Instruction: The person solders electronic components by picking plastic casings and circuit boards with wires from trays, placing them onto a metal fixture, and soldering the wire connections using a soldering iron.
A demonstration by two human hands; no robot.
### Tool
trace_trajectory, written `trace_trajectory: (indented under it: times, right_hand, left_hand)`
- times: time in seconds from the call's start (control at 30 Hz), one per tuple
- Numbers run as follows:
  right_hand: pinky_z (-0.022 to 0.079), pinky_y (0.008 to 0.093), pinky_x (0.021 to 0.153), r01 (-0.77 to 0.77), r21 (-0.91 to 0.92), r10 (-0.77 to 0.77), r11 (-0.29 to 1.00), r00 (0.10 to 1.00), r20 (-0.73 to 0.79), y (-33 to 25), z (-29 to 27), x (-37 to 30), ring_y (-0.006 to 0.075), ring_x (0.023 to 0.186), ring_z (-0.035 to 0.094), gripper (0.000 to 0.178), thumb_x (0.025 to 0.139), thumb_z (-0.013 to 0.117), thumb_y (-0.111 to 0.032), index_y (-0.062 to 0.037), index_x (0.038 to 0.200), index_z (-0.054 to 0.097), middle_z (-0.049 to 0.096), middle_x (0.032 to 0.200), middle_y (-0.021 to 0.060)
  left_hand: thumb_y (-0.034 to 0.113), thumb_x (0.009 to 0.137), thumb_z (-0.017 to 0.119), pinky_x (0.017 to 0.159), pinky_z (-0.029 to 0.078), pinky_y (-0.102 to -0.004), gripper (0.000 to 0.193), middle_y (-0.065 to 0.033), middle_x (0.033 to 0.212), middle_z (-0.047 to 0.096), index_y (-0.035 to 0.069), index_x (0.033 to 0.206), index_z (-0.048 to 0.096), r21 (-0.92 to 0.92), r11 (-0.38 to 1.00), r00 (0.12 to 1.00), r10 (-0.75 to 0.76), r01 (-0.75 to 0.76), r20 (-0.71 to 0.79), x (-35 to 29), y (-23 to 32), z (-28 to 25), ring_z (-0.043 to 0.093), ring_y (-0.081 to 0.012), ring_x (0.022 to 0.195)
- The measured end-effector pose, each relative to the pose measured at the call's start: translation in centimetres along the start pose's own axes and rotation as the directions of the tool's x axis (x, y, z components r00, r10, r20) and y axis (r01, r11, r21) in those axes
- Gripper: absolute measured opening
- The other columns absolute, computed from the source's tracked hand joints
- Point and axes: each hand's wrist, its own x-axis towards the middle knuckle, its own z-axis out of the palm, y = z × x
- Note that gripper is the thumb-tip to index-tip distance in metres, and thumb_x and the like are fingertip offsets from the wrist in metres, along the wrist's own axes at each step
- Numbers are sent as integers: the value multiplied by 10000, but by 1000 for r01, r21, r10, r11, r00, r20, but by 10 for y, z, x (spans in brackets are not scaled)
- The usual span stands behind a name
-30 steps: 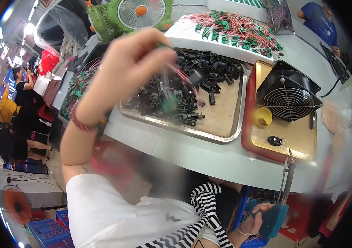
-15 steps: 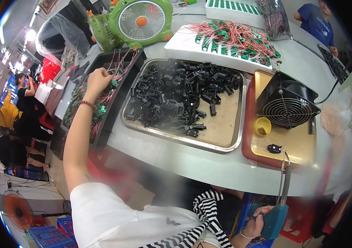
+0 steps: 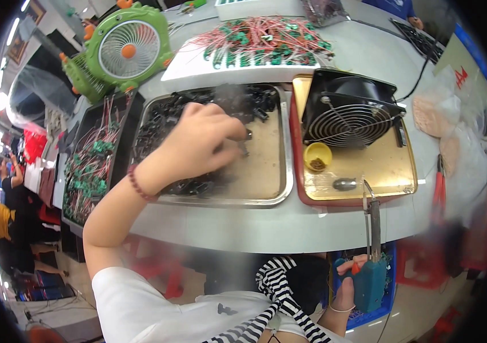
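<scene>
Numerous black plastic parts (image 3: 263, 103) lie heaped in a metal tray (image 3: 285, 166); the left hand (image 3: 204, 140) and its forearm cover the middle of the heap, and a hazy smear obscures its far edge. Parts are visible to the left of, beyond and below that hand; bare tray floor shows to its right. Left hand: thumb and fingers curled, blurred by motion; whether anything is pinched cannot be told. Right hand (image 3: 344, 291): closed around a blue-green soldering gun (image 3: 371, 286), partly hidden behind its handle. The gun's tip is just beside a small dark part (image 3: 344, 184), too blurred for detail, on a gold tray (image 3: 389, 182). Farther back stand a yellow cup (image 3: 317, 153) and a black fan (image 3: 349, 108).
</scene>
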Motion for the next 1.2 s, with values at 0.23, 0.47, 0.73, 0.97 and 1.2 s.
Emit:
trace_trajectory:
  times: [0.23, 0.47, 0.73, 0.97, 1.2]
  right_hand:
    - [462, 267, 610, -17, -17, 16, 1000, 998, -56, 7, -24, -10, 173, 653, 615, 539, 753, 781, -380, 5, 1041, 540, 572, 992, 112]
    - [446, 264, 556, -11, 45, 15, 999, 995, -94, 12, -20, -4, 187, 626, 613, 521, 742, 793, -342, 22, 1031, 556, 575, 997, 140]
    - [471, 273, 547, 72, 62, -68, 996, 996, -53, 18, -28, -5, 203, 612, 614, 483, 760, 779, -273, 45, 1044, 552, 570, 992, 160]
    - [486, 280, 555, 34, 137, -31, 990, 999, -25, 14, -23, -5, 198, 618, 608, 486, 754, 789, -262, 50, 1043, 553, 567, 993, 154]
    - [467, 271, 601, -21, 187, 38, 982, 995, -90, 10, -26, -19, 169, 660, 593, 517, 750, 796, -244, 33, 1094, 528, 558, 1047, 143]
  left_hand:
    - [172, 750, 773, 748, 442, -359, 231, -55, 852, 587, 79, 873, 601, 136, 987, 973, 54, -86, 222, 22, -3, 36, 596, -249, 836]
    - [219, 783, 768, 651, 492, -399, 261, -101, 858, 560, 50, 809, 571, -21, 992, 985, -124, 127, 121, 10, 16, 53, 592, -287, 728]
    - [163, 825, 723, 659, 468, -393, 196, -122, 739, 581, 8, 764, 620, 76, 990, 982, -106, 119, -159, 52, -26, 21, 582, -299, 710]
    - [152, 783, 715, 715, 529, -331, 152, -107, 832, 721, 31, 874, 729, -136, 886, 882, -457, 442, -111, 104, -186, 18, 679, -215, 742]
    - [156, 780, 728, 709, 513, -303, 143, -65, 787, 700, 44, 868, 715, -123, 938, 946, -325, 324, 10, 115, -182, 34, 642, -152, 739]
